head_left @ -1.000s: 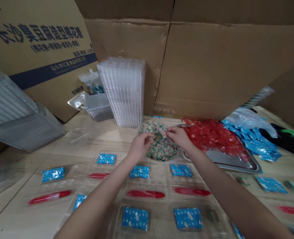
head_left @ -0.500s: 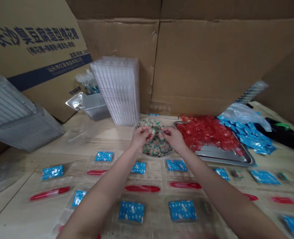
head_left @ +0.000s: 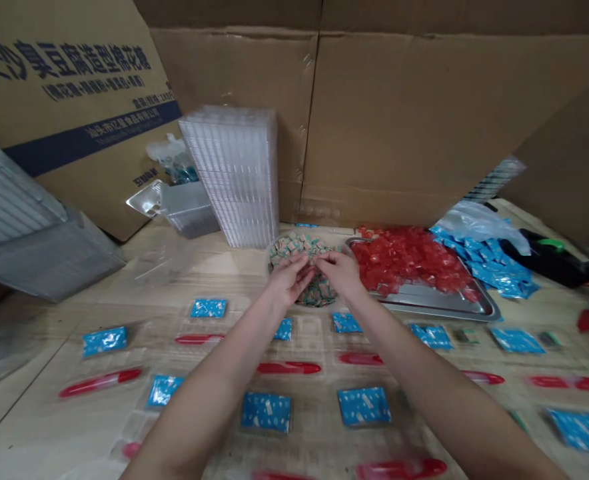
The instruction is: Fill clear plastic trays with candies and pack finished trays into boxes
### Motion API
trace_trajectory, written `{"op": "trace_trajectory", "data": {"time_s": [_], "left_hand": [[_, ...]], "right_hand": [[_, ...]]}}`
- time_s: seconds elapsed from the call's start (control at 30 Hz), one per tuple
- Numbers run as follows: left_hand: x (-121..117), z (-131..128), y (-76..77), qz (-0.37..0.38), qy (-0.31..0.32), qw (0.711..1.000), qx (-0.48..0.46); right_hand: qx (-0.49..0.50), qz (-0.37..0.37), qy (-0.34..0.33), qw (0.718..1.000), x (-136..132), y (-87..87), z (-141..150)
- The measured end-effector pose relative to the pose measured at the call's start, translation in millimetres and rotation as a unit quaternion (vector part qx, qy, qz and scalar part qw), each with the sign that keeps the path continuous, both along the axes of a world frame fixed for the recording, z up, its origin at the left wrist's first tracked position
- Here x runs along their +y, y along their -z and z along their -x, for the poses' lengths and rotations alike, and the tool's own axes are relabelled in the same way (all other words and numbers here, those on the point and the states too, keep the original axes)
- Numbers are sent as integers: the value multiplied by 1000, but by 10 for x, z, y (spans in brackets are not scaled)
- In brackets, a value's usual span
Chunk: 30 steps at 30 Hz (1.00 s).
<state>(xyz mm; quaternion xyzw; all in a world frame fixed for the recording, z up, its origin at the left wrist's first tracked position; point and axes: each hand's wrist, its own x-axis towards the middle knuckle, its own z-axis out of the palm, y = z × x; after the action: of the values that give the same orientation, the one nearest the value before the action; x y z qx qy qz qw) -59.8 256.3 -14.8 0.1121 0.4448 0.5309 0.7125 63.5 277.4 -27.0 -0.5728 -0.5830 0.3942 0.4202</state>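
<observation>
Left grip (head_left: 290, 277) and right grip (head_left: 342, 270) close together above a bowl (head_left: 343, 244) of small packets (head_left: 318, 295).
I see fingers bent and tips almost meeting, but I cannot tell whether either grip pinches a packet. The packets heap in the bowl directly beneath both, on the counter (head_left: 219, 270). I judge them light and perhaps slick, so I favour a fingertip pinch at one edge, gently, in case the contents crush. Right of the right grip, red pieces (head_left: 409, 257) lie on a tray (head_left: 442, 307); on my side of both grips lie blue sachets (head_left: 266, 411).
</observation>
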Motion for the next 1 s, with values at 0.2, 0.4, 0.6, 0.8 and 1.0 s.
{"op": "trace_trajectory", "data": {"time_s": [0.2, 0.4, 0.6, 0.8, 1.0], "left_hand": [[14, 30, -35, 4, 12, 999, -47], [1, 32, 14, -31, -21, 999, 25], [-4, 157, -13, -64, -77, 988, 117], [-10, 170, 3, -97, -66, 981, 155], [20, 119, 50, -107, -45, 971, 207]], "right_hand": [[15, -4, 35, 999, 25, -108, 62], [5, 20, -80, 997, 0, -103, 56], [-372, -199, -212, 882, 87, -125, -182], [-455, -185, -235, 839, 145, -13, -167], [-27, 58, -114, 991, 91, -75, -230]]}}
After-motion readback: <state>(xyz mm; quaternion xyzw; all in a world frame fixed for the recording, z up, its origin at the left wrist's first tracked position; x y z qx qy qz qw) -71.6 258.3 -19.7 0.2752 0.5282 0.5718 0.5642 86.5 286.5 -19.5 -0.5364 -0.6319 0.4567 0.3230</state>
